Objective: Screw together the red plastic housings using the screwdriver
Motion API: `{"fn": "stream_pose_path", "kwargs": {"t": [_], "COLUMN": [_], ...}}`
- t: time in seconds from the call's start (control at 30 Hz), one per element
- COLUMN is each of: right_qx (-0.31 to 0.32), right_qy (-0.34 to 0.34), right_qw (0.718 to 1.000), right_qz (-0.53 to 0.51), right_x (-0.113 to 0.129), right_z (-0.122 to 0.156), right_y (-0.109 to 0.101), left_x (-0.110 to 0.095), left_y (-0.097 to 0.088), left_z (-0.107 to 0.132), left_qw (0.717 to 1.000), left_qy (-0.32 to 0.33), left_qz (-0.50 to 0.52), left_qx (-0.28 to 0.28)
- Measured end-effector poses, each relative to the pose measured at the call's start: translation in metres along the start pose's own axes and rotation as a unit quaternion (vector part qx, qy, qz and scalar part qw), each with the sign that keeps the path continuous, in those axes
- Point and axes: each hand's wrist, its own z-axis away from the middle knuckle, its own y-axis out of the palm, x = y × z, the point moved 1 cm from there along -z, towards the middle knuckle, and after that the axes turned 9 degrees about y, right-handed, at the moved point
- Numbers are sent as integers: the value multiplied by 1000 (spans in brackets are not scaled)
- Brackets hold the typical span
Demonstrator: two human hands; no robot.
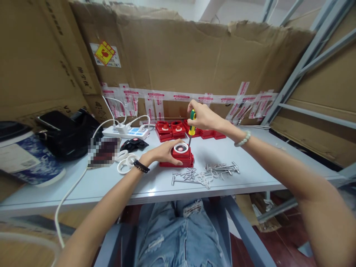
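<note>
My left hand (167,152) grips the left side of a red plastic housing (178,162) on the table, thumb along its front. A white ring (181,148) with a black centre sits on top of that housing. In my right hand (204,115) is a screwdriver (192,126) with a green and yellow handle, held nearly upright. Its tip meets the back right corner of the housing; whether a screw is under it I cannot tell. Just in front lie small screws (191,173) and several T-shaped metal rods (222,170) mixed with small white pieces (205,180).
More red housings (171,130) line the back of the table (258,163). To the left are loose white rings (126,163), black parts (134,144), a power strip (126,132) with cables, a black bag (65,131) and a blue-white tub (33,163). Cardboard (180,55) stands behind.
</note>
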Motion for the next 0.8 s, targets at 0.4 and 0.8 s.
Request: {"fn": "stream_pose_path", "kwargs": {"t": [0.4, 0.8], "right_qx": [-35, 6], "right_qy": [19, -6], "right_qw": [997, 989], "right_qz": [-73, -150], "right_x": [4, 12], "right_z": [10, 50], "right_y": [-32, -8], "left_x": [1, -28], "left_y": [0, -3], "left_z": [-1, -2], "left_qw": [1000, 988], "left_qy": [-8, 96], "left_qz": [11, -83], "left_qx": [1, -84]}}
